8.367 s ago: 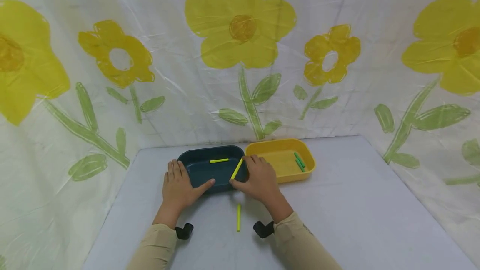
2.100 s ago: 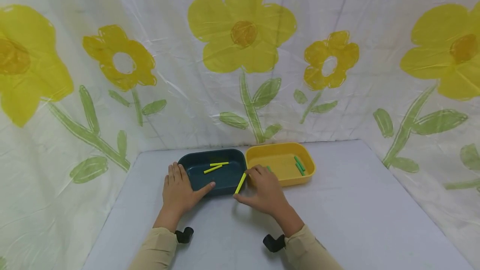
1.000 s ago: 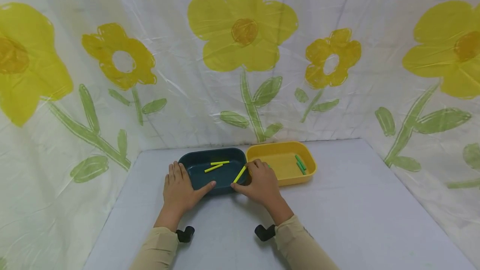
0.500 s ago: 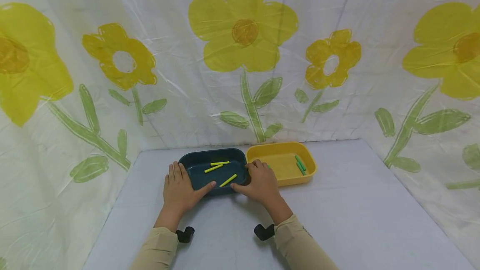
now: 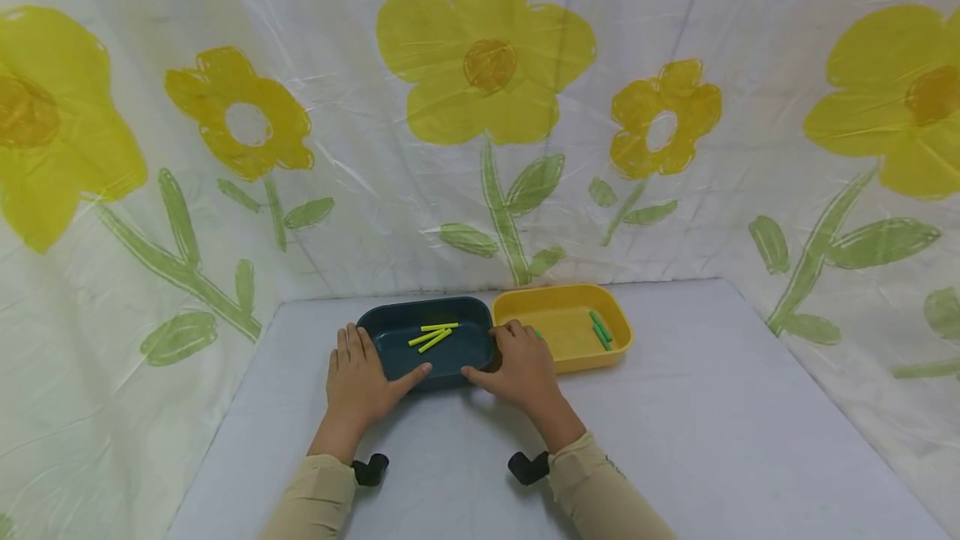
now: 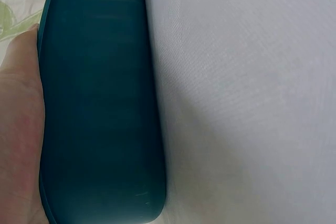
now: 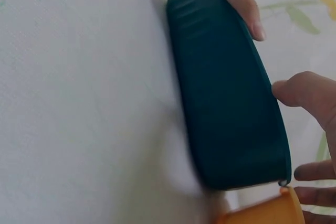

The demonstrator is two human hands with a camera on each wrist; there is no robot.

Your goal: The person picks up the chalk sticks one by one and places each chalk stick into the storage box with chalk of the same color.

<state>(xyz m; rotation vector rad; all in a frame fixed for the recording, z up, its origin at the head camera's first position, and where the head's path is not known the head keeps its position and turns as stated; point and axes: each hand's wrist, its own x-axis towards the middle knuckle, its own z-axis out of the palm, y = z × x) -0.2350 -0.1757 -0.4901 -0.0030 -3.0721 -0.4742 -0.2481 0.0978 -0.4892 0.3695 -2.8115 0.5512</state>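
In the head view a dark teal tray [image 5: 397,365] sits on the table, with three thin yellow sticks [image 5: 435,341] lying close together inside it. My left hand [image 5: 362,382] rests on the tray's left end, fingers straight, thumb along the front rim. At the opposite end is my right hand [image 5: 522,365], its thumb and fingers spread apart around the front right corner and nothing pinched between them. The right wrist view shows the thumb tip of that hand [image 7: 310,95] at the tray's rim. In the left wrist view, the tray wall [image 6: 100,103] hides the sticks.
A yellow tray [image 5: 562,363] stands against the teal tray's right end. Green sticks [image 5: 601,332] lie at its right side, and another bit of green shows behind my right hand. White cloth covers the table [image 5: 720,407]; a flower-printed curtain [image 5: 360,232] hangs behind.
A yellow stick that lay on the table earlier is gone from there. My right hand let go of its stick in the teal tray, and that stick moved up-left beside the other two.
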